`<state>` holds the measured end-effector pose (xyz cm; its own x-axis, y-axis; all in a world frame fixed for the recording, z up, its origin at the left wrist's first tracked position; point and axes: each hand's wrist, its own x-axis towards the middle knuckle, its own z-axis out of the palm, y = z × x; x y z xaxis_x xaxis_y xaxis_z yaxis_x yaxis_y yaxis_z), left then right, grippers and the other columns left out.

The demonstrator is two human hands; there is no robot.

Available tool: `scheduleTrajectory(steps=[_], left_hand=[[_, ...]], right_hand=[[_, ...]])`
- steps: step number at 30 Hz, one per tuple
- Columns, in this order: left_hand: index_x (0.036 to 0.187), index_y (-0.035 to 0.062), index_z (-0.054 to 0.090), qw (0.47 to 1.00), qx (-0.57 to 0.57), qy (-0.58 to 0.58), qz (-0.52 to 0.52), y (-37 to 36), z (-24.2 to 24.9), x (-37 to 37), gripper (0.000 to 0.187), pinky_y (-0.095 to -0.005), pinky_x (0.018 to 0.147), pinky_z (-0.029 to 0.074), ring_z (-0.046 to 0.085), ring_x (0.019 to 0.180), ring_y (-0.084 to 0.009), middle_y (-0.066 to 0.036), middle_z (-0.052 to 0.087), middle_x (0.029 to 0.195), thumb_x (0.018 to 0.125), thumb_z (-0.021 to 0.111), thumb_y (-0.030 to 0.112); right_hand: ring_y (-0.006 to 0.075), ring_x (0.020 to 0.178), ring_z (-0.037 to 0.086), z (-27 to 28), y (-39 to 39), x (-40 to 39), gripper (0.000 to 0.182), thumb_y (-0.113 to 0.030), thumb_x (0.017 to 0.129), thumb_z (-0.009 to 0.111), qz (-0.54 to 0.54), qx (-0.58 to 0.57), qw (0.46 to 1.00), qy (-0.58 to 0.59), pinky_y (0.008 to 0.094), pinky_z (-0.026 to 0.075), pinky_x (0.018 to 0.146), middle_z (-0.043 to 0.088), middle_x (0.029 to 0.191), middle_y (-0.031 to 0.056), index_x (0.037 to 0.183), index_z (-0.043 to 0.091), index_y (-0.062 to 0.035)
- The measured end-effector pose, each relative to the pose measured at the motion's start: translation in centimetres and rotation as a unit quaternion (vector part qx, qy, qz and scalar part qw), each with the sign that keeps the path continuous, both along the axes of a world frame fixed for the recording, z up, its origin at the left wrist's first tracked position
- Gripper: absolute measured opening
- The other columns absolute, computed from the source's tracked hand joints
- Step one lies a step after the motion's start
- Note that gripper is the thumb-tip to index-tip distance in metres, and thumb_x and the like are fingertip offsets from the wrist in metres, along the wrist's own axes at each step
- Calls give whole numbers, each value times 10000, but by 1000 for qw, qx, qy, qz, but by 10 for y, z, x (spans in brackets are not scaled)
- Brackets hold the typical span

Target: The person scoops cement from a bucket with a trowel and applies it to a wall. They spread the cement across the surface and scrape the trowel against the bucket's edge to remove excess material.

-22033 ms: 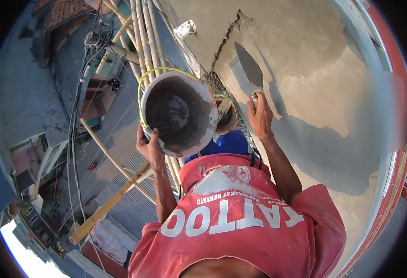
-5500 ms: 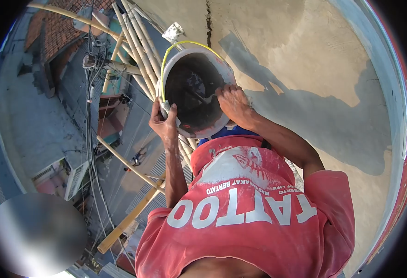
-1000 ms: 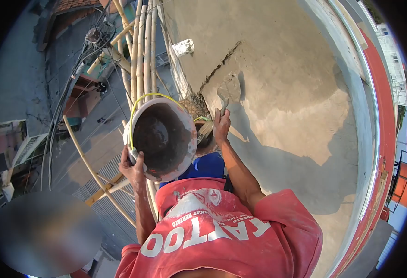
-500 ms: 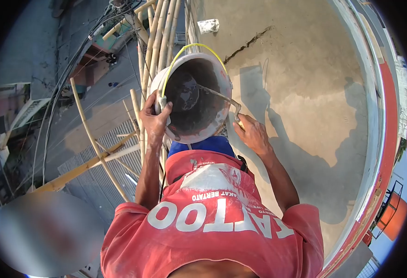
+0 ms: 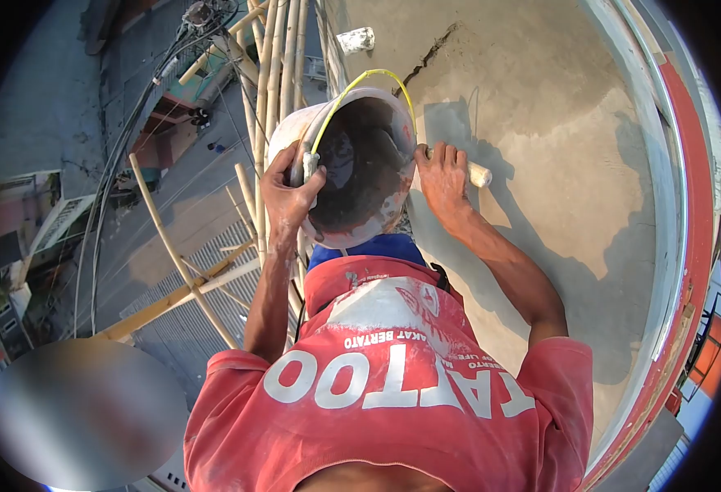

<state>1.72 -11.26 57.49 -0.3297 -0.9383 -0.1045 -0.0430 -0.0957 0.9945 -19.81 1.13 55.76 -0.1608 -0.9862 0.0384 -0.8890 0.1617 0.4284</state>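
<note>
While the bucket point(image 5: 352, 164) is tipped toward the camera high against the plastered wall point(image 5: 541, 107), it is gripped at its near rim by the left hand point(image 5: 288, 195), whose fingers are curled tight around the rim where the yellow wire handle point(image 5: 369, 78) is anchored. Dark, wet mortar is seen coating the inside of the bucket. At the bucket's right edge the right hand point(image 5: 441, 176) is closed in a fist around the pale handle of a trowel point(image 5: 474, 172), the handle's end sticking out past the knuckles toward the wall; the blade is hidden behind the bucket's rim, so its position cannot be told. A dark crack point(image 5: 430, 57) is seen running up the wall just above the bucket. Bamboo scaffold poles point(image 5: 274, 57) are stood just left of the bucket, with a street and rooftops seen far below. A red printed shirt point(image 5: 385, 385) is worn.
</note>
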Motion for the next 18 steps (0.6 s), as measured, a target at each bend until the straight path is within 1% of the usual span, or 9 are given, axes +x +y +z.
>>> scheduleTrajectory(steps=[3,5,7,9,11,13,14,17,18], left_hand=[[1176,-78,566,999,12,-37,-31,-3,8,-1,520,-244,799,460,586,880,-128,-80,628,1008,699,726,52],[1158,-69,585,995,18,-66,-67,-4,19,-6,509,-239,772,459,584,848,-121,-76,635,974,685,722,58],[1140,-53,605,994,5,-74,-77,-5,17,-9,490,-232,755,454,577,827,-111,-62,634,945,678,718,63],[1134,-40,614,986,-70,-108,-110,-4,19,-11,479,-227,735,452,570,803,-102,-45,629,923,679,719,66],[1125,-34,623,985,-76,-108,-111,-5,19,-14,462,-225,716,450,565,790,-94,-34,627,916,684,715,66],[1061,-4,658,995,-30,-57,-78,-3,26,-15,407,-210,599,437,526,671,-73,-10,608,839,658,672,51],[1124,-41,620,992,14,-80,-97,-4,33,-13,454,-227,732,451,566,807,-100,-40,624,924,690,712,55],[1129,-47,616,994,-13,-50,-93,-2,23,-16,463,-234,757,453,572,825,-112,-50,627,942,688,718,51],[1138,-49,610,994,-17,-50,-98,-2,20,-16,477,-247,778,459,581,844,-124,-65,632,966,686,724,52]], right_hand=[[219,838,513,-5,4,-6,259,-209,775,570,35,21,999,12,356,359,724,539,872,83,991,597,-69],[209,882,504,-19,10,-3,278,-237,797,549,115,27,993,0,353,355,752,538,901,67,1016,588,-70],[205,926,498,-25,15,7,319,-247,818,524,109,71,990,-51,356,351,790,540,939,61,1077,580,-70],[220,933,493,-25,27,22,338,-218,806,551,178,90,977,-81,359,366,804,540,965,82,1111,587,-77],[209,946,504,-26,34,36,371,-226,820,517,183,93,976,-69,368,356,819,552,980,69,1153,575,-73],[213,949,504,-23,44,49,348,-211,821,513,159,63,974,-149,369,358,818,554,980,71,1139,589,-89],[207,954,512,-20,46,54,338,-197,823,507,132,64,974,-172,370,361,824,564,983,63,1139,599,-122],[191,944,519,-25,48,59,342,-198,823,504,112,33,961,-249,360,358,822,575,988,49,1147,604,-152],[205,954,549,-25,49,61,325,-170,809,522,89,9,956,-279,374,396,819,590,976,52,1115,630,-179]])
